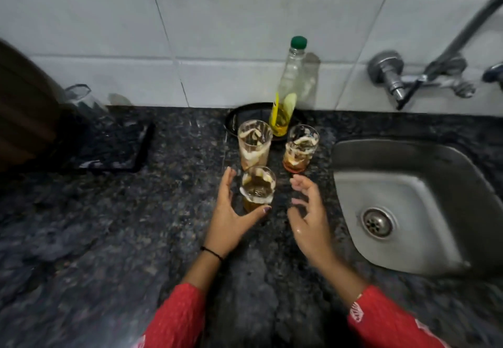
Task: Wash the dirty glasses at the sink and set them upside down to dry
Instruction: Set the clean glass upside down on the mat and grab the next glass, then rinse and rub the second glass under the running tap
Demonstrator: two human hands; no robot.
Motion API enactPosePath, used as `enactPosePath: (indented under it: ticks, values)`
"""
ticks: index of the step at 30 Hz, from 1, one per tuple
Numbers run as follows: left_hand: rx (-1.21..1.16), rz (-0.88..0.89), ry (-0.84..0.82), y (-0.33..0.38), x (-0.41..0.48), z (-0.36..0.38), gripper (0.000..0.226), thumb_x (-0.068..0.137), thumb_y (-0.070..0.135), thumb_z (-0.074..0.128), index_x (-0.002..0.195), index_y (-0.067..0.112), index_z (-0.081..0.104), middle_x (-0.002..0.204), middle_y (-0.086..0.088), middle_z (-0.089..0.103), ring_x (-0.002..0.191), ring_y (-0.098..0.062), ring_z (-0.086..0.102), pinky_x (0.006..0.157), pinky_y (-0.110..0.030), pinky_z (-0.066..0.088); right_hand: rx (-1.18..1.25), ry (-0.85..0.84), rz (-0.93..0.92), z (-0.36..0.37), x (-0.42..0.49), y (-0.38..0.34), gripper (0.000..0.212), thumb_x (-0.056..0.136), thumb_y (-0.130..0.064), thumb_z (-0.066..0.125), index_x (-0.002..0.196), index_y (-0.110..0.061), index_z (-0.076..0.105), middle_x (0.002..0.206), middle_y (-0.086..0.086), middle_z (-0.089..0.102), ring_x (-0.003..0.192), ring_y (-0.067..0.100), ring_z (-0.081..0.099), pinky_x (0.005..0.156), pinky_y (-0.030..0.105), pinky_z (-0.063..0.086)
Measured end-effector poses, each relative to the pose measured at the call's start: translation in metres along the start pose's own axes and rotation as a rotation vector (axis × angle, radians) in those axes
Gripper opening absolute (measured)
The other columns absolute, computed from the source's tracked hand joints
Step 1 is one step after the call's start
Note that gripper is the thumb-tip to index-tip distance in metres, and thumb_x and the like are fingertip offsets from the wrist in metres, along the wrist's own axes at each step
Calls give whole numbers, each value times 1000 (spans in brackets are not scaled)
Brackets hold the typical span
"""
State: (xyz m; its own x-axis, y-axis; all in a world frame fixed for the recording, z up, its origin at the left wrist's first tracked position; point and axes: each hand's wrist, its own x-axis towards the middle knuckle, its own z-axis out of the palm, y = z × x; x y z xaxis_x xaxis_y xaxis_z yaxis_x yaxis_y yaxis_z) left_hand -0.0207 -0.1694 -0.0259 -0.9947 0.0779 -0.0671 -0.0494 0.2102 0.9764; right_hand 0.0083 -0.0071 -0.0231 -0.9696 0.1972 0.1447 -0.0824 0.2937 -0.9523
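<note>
Nearest glass [258,188]: upright on the dark speckled surface [136,225], left of the sink [408,184]; clear, streaked with whitish film, with amber liquid at the bottom.
Back-left glass [254,143]: upright, just behind the nearest one; taller, smeared with white residue inside, its base pale brown.
Back-right glass [300,147]: upright, nearer the sink; white smears, orange-brown dregs.
Left hand [228,217]: curved round the nearest glass, thumb tip on its lower front, fingers up along its left side.
Right hand [310,219]: wet, fingers loosely bent, holding nothing, between the nearest glass and the sink.
Bottle [287,89]: green cap, yellow liquid, standing behind the glasses on a dark round plate [239,116].
Black tray [114,151]: far left, with a clear glass [81,100] upside down on it.
</note>
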Motion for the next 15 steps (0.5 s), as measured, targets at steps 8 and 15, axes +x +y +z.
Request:
enactPosePath:
  ticks: [8, 15]
  values:
    - [149, 63, 159, 19, 12, 45, 56, 63, 7, 85, 109, 15, 53, 96, 9, 63, 80, 18, 58, 75, -4, 45, 144, -241, 104, -46, 7, 11, 61, 80, -4, 49, 126, -42, 41, 132, -21, 47, 126, -6, 43, 108, 32, 41]
    - [114, 217, 13, 80, -17, 175, 58, 64, 22, 83, 113, 19, 55, 106, 14, 61, 97, 12, 58, 82, -6, 44, 230, -324, 40, -156, 14, 16, 74, 72, -24, 79, 135, -33, 42, 133, -23, 53, 125, -2, 49, 101, 18, 41]
